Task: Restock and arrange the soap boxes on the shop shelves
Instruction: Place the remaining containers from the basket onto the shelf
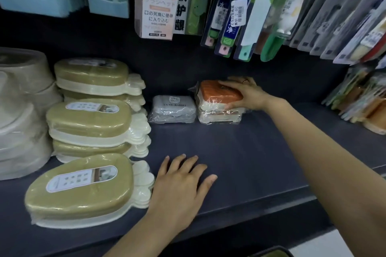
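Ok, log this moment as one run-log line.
right hand: grips orange soap box atop stack | left hand: flat on shelf | grey soap box: beside stack

Head view, down onto shelf (240,152)

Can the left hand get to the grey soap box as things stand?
Probably yes. The left hand lies open on bare shelf in front of the grey soap box, with nothing between them. The right hand grips the orange soap box beside it.
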